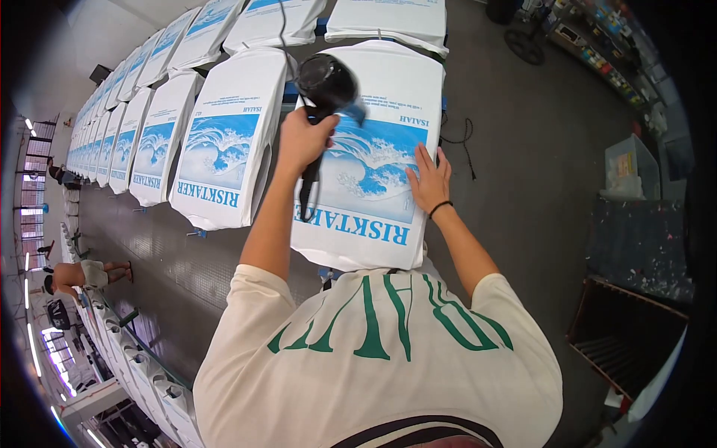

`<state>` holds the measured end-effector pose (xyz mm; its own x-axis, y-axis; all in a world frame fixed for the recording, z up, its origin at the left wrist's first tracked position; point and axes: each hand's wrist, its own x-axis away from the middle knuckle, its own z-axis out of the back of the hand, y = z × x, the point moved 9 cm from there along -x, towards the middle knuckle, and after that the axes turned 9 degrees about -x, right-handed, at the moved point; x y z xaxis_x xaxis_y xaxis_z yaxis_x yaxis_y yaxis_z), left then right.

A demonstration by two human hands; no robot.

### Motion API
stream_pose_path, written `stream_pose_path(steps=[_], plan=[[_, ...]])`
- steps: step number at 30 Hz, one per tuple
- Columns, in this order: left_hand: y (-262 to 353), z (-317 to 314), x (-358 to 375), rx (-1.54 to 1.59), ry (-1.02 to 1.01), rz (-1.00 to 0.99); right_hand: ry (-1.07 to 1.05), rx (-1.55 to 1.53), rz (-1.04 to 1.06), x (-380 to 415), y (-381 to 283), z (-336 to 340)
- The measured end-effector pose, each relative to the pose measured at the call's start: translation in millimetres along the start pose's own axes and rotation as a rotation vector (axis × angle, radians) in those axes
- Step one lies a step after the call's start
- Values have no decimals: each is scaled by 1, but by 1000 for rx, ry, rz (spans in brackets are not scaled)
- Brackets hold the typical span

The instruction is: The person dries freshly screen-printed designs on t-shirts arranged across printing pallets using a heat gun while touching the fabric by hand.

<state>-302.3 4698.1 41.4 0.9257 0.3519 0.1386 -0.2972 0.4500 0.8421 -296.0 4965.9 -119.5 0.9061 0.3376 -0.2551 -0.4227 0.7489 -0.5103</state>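
A black hair dryer (326,81) is in my left hand (305,140), the fingers wrapped round its handle. Its nozzle end, smeared by motion, hangs over the upper left of a white T-shirt (396,78) stretched flat on a board. A blue wave print (377,168) with "RISKTAKER" lettering covers the middle of this shirt. My right hand (430,179) lies on the print's right edge, fingers stretched out. From the dryer a dark cord (283,26) runs up out of view, and a black strap or cord loop (308,196) dangles below the handle.
More printed white shirts (216,145) on boards run in two rows to the left. A second line of boards (142,373) stands at lower left, near another person (78,275). A clear plastic bin (631,170) and a dark crate (626,328) are at right. A cable (469,145) lies on the floor.
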Motion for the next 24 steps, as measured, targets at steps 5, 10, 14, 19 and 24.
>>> stream_pose_path(steps=[5,10,14,19,24], plan=[[-38,73,-26,-113,148,58,-227,119,-92,-39,-1,-32],[-37,78,-52,-163,138,-3,-369,214,-112,-35,-6,-45],[-33,34,-81,55,44,-20,-371,206,-117,-30,-5,-43],[6,-30,-63,179,-125,-68,-356,152,-99,-19,11,-36],[21,-57,1,210,-161,39,-173,78,138,-15,13,-17]])
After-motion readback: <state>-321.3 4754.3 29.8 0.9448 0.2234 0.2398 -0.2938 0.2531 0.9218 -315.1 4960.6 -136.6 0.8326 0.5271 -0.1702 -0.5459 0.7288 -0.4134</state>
